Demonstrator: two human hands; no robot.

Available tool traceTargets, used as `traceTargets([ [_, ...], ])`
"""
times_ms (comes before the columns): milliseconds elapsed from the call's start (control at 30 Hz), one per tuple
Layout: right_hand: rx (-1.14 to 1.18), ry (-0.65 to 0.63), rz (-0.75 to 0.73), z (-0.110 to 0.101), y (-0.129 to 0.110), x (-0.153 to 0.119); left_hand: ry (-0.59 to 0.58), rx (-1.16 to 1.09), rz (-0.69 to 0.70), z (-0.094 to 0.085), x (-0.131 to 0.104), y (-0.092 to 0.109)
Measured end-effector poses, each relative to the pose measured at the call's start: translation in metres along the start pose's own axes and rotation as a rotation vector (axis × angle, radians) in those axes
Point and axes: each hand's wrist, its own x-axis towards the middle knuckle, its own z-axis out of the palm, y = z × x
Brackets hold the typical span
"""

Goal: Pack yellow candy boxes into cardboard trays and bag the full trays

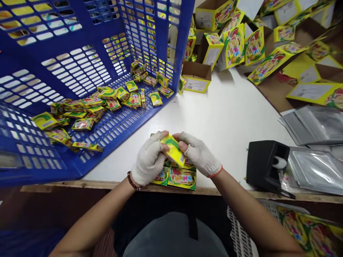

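Between my two hands is a small yellow-green box (174,151), tilted, its printed side with a pale label facing up. My left hand (150,159), in a white fingerless glove, grips the box's left side with thumb and fingers. On its right edge, my right hand (199,151), gloved alike, pinches with thumb and forefinger. Directly below lie several like boxes side by side on the white table, one a "TWINS" box (182,178) near the front edge; my hands and the held box partly cover the others.
A blue plastic crate (128,130) lies tipped at left, with a heap of small boxes (91,105) inside. Larger yellow cartons (234,46) crowd the back right. A black tape dispenser (264,166) and clear plastic sleeves (316,169) are on the right of the white table (225,107).
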Motion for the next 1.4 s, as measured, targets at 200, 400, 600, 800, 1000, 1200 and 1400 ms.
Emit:
traceTargets([
  [200, -0.452, 0.12, -0.49, -0.018, -0.012, -0.008, -0.109, 0.161, -0.044, -0.003, 0.038, 0.02],
  [400, -0.59, 0.178, -0.321, -0.036, 0.015, 0.01, -0.253, 0.194, -0.118, 0.009, 0.043, -0.016],
  [600, -0.546, 0.205, -0.266, -0.027, 0.059, 0.022, -0.454, 0.164, -0.255, 0.005, 0.021, -0.062],
  [800, -0.87, 0.021, -0.219, -0.007, 0.053, 0.024, -0.311, 0.19, -0.374, 0.003, -0.012, -0.051],
  [1000, -1.132, -0.056, -0.118, -0.002, 0.051, 0.009, -0.362, 0.276, -0.333, 0.004, -0.012, -0.051],
  [1200, -0.79, 0.047, -0.204, -0.005, 0.071, 0.005, -0.484, 0.589, -0.119, 0.006, 0.01, -0.012],
  [1400, -0.541, 0.359, -0.125, -0.01, 0.072, -0.013, -0.583, 0.37, 0.125, 0.021, -0.003, 0.012],
])
